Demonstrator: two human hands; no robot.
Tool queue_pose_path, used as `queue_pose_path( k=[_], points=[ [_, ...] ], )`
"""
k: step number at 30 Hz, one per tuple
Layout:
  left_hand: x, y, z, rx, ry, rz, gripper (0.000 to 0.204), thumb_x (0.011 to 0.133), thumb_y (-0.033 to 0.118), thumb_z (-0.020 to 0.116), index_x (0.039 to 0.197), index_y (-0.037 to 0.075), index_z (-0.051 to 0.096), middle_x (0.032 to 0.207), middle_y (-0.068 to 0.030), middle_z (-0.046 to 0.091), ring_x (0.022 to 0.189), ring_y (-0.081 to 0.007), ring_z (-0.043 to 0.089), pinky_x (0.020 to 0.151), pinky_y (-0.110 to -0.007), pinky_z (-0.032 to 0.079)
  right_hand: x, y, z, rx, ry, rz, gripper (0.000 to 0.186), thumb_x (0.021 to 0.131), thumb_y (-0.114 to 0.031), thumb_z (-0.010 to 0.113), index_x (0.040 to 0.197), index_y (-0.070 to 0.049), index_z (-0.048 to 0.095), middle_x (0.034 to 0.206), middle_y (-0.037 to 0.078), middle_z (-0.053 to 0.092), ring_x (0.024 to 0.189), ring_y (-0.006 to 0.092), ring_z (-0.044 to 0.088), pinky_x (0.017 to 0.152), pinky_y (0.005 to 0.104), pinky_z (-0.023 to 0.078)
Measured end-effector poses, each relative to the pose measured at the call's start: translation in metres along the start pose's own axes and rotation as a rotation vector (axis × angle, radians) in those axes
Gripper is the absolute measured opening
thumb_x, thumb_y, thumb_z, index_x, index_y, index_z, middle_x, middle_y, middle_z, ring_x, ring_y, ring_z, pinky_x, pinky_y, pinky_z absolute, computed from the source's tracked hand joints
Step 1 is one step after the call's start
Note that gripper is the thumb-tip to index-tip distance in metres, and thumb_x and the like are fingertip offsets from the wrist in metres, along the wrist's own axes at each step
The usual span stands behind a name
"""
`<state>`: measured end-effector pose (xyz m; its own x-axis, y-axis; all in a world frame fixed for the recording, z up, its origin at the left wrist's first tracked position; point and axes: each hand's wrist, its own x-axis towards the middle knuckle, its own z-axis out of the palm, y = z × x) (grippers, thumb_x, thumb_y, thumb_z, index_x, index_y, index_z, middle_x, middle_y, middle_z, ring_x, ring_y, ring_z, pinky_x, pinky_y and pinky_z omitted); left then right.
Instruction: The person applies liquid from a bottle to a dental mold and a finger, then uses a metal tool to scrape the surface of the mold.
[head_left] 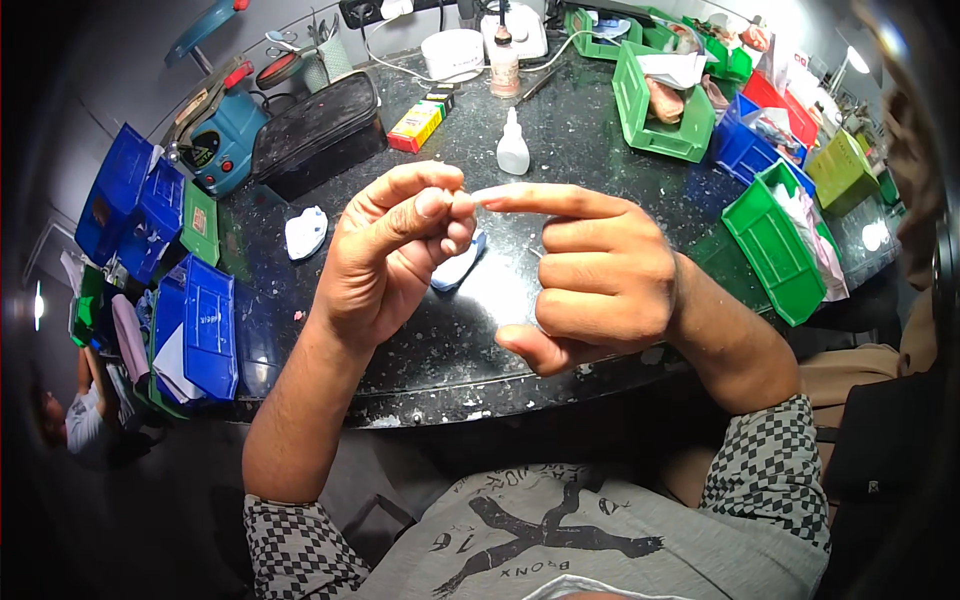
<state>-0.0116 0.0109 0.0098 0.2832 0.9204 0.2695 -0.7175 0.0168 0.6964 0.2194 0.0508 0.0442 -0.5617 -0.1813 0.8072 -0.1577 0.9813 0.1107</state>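
My left hand (385, 245) is raised over the dark table, its thumb and fingertips pinched together on something too small to make out. My right hand (600, 275) points its index finger at that pinch, the tip touching or almost touching it. The right hand's other fingers are curled in and its thumb stands apart; a thin tip shows beside the curled fingers, but what it belongs to is hidden. Partly behind my left hand lies a white piece with a blue edge (460, 266). Left of that hand rests a white lump with bluish marks (306, 233).
A white dropper bottle (513, 152) stands beyond my hands. Farther back are a yellow-and-red box (418, 124), a black case (315, 135) and a bottle of pinkish contents (504, 75). Blue bins (207, 325) line the left; green bins (775, 245) stand right. Another person (85, 415) is far left.
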Motion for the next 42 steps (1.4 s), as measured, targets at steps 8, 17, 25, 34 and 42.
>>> queue_pose_path(
  k=[8,17,25,34,42],
  points=[
    [0.001,-0.002,0.006,0.109,0.033,0.004,0.030,0.098,0.008,0.072,0.125,-0.004,0.065,0.105,-0.0162,0.074,0.087,-0.0178,0.071,0.080,-0.029,0.059,-0.002,0.000,0.001,-0.003,0.025,-0.009,0.047,0.088,-0.014,0.077,0.054,-0.009,0.045,0.052,0.000,0.042,0.050,0.0160,0.055,0.101,0.0474,0.061],
    [0.002,-0.001,0.011,0.283,0.082,0.007,0.041,0.096,0.008,0.073,0.134,-0.005,0.062,0.109,-0.0199,0.077,0.087,-0.0188,0.075,0.078,-0.029,0.058,-0.004,0.003,0.000,-0.069,0.007,-0.032,0.045,0.085,-0.014,0.078,0.055,-0.008,0.046,0.053,0.002,0.048,0.052,0.0172,0.057,0.097,0.0444,0.062],
    [0.002,-0.001,0.016,0.323,0.120,-0.003,0.049,0.095,0.009,0.075,0.139,-0.007,0.059,0.109,-0.0198,0.077,0.088,-0.0193,0.075,0.079,-0.029,0.057,-0.004,0.005,-0.001,-0.086,-0.006,-0.033,0.044,0.086,-0.015,0.078,0.055,-0.007,0.047,0.053,0.002,0.049,0.052,0.0170,0.058,0.096,0.0428,0.062],
    [0.002,0.000,0.015,0.315,0.116,-0.030,0.050,0.094,0.010,0.075,0.138,-0.008,0.059,0.110,-0.0201,0.077,0.092,-0.0205,0.075,0.083,-0.030,0.057,-0.006,0.006,-0.001,-0.082,0.006,-0.040,0.044,0.087,-0.014,0.077,0.055,-0.008,0.047,0.053,0.002,0.047,0.051,0.0167,0.057,0.094,0.0418,0.063],
    [0.002,-0.001,0.015,0.317,0.125,-0.033,0.050,0.094,0.010,0.076,0.138,-0.007,0.059,0.110,-0.0194,0.077,0.092,-0.0206,0.075,0.084,-0.030,0.058,-0.005,0.007,-0.002,-0.056,0.018,-0.053,0.043,0.086,-0.012,0.078,0.056,-0.008,0.047,0.054,0.002,0.047,0.051,0.0167,0.055,0.095,0.0417,0.063]
  ],
)
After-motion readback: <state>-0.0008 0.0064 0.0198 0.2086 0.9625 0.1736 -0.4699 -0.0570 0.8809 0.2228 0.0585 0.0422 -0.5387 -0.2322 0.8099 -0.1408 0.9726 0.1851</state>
